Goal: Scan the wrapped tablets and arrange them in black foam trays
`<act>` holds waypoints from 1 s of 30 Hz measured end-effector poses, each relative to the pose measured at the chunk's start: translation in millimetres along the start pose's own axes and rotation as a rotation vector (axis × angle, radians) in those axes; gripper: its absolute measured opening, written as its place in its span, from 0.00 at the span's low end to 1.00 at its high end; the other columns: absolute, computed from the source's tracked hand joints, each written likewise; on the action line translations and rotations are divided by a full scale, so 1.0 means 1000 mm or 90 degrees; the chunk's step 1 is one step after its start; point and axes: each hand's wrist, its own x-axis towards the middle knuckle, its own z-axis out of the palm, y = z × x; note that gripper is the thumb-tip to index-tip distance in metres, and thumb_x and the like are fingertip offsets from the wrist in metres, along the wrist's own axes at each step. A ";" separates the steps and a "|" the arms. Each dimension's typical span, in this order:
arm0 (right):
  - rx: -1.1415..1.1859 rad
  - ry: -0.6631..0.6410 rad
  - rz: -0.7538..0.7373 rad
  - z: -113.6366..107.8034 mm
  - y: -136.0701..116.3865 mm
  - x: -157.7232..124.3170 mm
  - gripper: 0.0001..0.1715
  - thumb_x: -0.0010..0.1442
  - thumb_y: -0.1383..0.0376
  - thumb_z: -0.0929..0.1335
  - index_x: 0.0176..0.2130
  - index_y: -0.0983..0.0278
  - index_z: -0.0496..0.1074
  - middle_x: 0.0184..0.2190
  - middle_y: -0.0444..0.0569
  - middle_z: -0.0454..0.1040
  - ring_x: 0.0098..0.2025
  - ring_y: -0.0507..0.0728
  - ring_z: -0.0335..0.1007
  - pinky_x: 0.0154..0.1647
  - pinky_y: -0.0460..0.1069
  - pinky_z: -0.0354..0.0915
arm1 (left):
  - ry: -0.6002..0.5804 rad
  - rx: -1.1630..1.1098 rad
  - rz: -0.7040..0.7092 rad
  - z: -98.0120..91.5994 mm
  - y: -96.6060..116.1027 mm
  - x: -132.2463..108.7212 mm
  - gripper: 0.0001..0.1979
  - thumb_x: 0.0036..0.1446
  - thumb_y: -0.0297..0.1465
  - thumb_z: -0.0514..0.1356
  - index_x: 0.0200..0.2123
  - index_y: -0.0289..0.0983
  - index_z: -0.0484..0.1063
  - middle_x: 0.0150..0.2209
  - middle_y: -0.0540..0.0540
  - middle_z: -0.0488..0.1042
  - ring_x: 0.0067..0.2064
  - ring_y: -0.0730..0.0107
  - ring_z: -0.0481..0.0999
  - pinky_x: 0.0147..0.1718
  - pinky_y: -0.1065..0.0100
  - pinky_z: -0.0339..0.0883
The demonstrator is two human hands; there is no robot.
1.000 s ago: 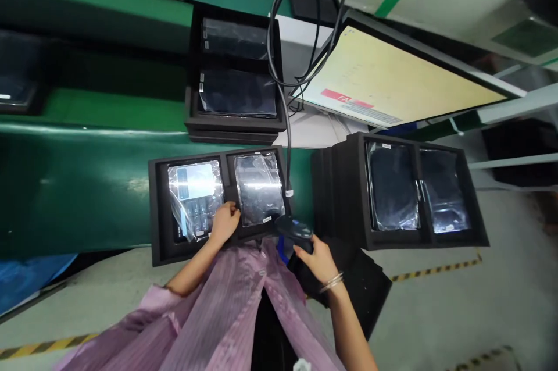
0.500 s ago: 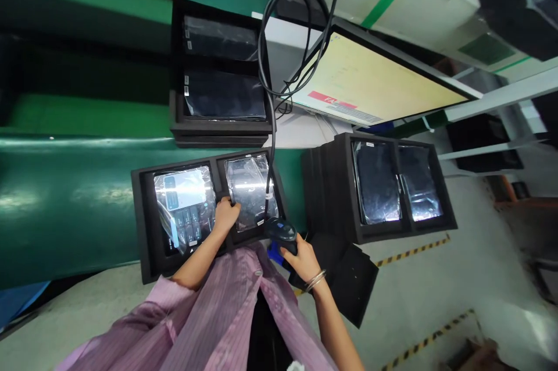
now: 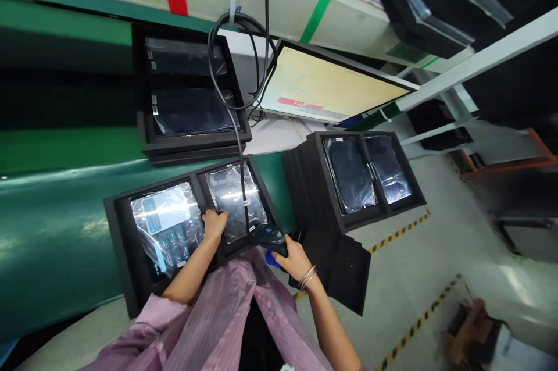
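My right hand (image 3: 295, 259) is wrapped round the handle of a black barcode scanner (image 3: 269, 234); its head is over the lower edge of the right-hand tablet (image 3: 233, 199). A cable runs up from the scanner. My left hand (image 3: 214, 224) rests with curled fingers on the divider of the black foam tray (image 3: 117, 243), between two tablets in clear film. What its fingertips press on is partly hidden. The left-hand tablet (image 3: 168, 214) has a lit screen with light and dark panels; the right-hand one is dark and reflective.
Stacked black foam trays (image 3: 305, 196) with tablets stand at right, another tray stack (image 3: 196, 141) at the back. A monitor (image 3: 335, 86) with a yellowish screen and red banner leans behind. A coiled cable (image 3: 212, 63) hangs in front. Black sheets (image 3: 344, 272) lie low at right.
The view has shifted, so the bench things appear further left and the shelf lower. Both hands keep their holds, and the scanner stays over the right tablet's lower edge.
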 end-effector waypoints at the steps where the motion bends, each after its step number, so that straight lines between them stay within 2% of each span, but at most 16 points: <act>1: 0.003 0.003 0.002 0.001 0.001 0.000 0.14 0.52 0.65 0.67 0.41 0.67 0.67 0.38 0.55 0.76 0.40 0.60 0.74 0.42 0.51 0.66 | 0.001 -0.003 -0.008 0.001 0.000 0.001 0.22 0.48 0.34 0.60 0.46 0.28 0.70 0.46 0.30 0.73 0.51 0.52 0.73 0.42 0.62 0.71; 5: 0.015 0.055 -0.001 -0.001 0.009 0.003 0.15 0.53 0.63 0.68 0.42 0.67 0.68 0.38 0.54 0.76 0.40 0.60 0.74 0.42 0.51 0.66 | 0.004 -0.019 -0.039 0.004 0.003 0.004 0.20 0.45 0.34 0.62 0.42 0.28 0.71 0.48 0.29 0.71 0.53 0.49 0.70 0.44 0.60 0.70; 9: -0.027 0.156 0.022 -0.013 0.016 0.022 0.14 0.56 0.60 0.68 0.40 0.66 0.68 0.36 0.53 0.77 0.40 0.60 0.75 0.41 0.51 0.67 | 0.000 -0.045 -0.053 0.003 0.008 0.003 0.17 0.42 0.34 0.64 0.36 0.31 0.70 0.42 0.32 0.73 0.53 0.46 0.71 0.45 0.57 0.70; 12: -0.065 0.223 0.049 -0.025 0.018 0.049 0.18 0.58 0.61 0.68 0.46 0.67 0.68 0.40 0.55 0.77 0.45 0.62 0.75 0.45 0.52 0.68 | -0.024 -0.094 -0.034 0.004 0.010 -0.003 0.16 0.44 0.35 0.65 0.35 0.33 0.69 0.39 0.35 0.75 0.49 0.48 0.74 0.44 0.57 0.70; 16: -0.078 0.258 0.072 -0.031 0.017 0.098 0.21 0.62 0.62 0.66 0.52 0.71 0.66 0.43 0.60 0.77 0.48 0.62 0.74 0.49 0.53 0.67 | -0.074 -0.196 0.011 0.005 0.014 -0.013 0.20 0.48 0.36 0.65 0.41 0.33 0.65 0.44 0.36 0.75 0.45 0.59 0.76 0.45 0.62 0.70; 20: -0.064 0.288 0.043 -0.025 0.010 0.130 0.19 0.61 0.65 0.66 0.51 0.73 0.67 0.43 0.63 0.76 0.47 0.63 0.75 0.49 0.53 0.68 | -0.147 -0.288 0.040 0.000 0.019 -0.020 0.12 0.52 0.32 0.60 0.40 0.33 0.67 0.43 0.38 0.77 0.44 0.63 0.78 0.46 0.64 0.70; 22: -0.062 0.320 0.005 -0.019 0.008 0.124 0.20 0.61 0.68 0.65 0.52 0.74 0.67 0.48 0.64 0.74 0.51 0.63 0.72 0.53 0.55 0.66 | -0.158 -0.315 0.049 -0.009 0.018 -0.025 0.11 0.52 0.33 0.60 0.38 0.34 0.68 0.41 0.40 0.78 0.45 0.61 0.78 0.48 0.63 0.70; 25: -0.053 0.385 -0.071 -0.002 0.022 0.085 0.21 0.64 0.68 0.59 0.55 0.68 0.65 0.56 0.58 0.68 0.60 0.59 0.62 0.62 0.53 0.59 | -0.163 -0.381 0.030 -0.035 0.008 -0.037 0.16 0.45 0.37 0.67 0.36 0.39 0.69 0.39 0.47 0.79 0.48 0.58 0.77 0.51 0.60 0.69; 27: -0.042 0.439 -0.080 0.017 0.054 0.051 0.23 0.65 0.68 0.54 0.54 0.67 0.66 0.57 0.58 0.67 0.60 0.57 0.62 0.63 0.54 0.59 | -0.176 -0.417 -0.025 -0.060 -0.007 -0.048 0.20 0.38 0.38 0.71 0.35 0.42 0.70 0.36 0.51 0.79 0.46 0.56 0.78 0.48 0.58 0.72; 28: -0.037 0.466 -0.062 0.029 0.077 0.036 0.22 0.64 0.68 0.53 0.50 0.67 0.68 0.53 0.61 0.70 0.57 0.60 0.66 0.60 0.57 0.62 | -0.190 -0.429 -0.072 -0.075 -0.015 -0.055 0.22 0.35 0.37 0.73 0.36 0.44 0.71 0.34 0.54 0.79 0.45 0.56 0.79 0.46 0.57 0.73; 29: -0.035 0.488 -0.032 0.042 0.104 0.024 0.22 0.63 0.68 0.53 0.48 0.68 0.68 0.49 0.62 0.71 0.54 0.63 0.69 0.57 0.60 0.65 | -0.166 -0.436 -0.119 -0.090 -0.023 -0.063 0.24 0.30 0.37 0.74 0.34 0.44 0.71 0.32 0.55 0.79 0.41 0.56 0.80 0.41 0.58 0.76; 30: -0.047 0.524 0.038 0.055 0.133 0.015 0.20 0.62 0.68 0.54 0.46 0.67 0.69 0.46 0.62 0.72 0.52 0.63 0.71 0.55 0.60 0.67 | -0.153 -0.446 -0.117 -0.104 -0.030 -0.073 0.25 0.29 0.37 0.75 0.35 0.44 0.72 0.32 0.55 0.80 0.39 0.57 0.80 0.37 0.59 0.76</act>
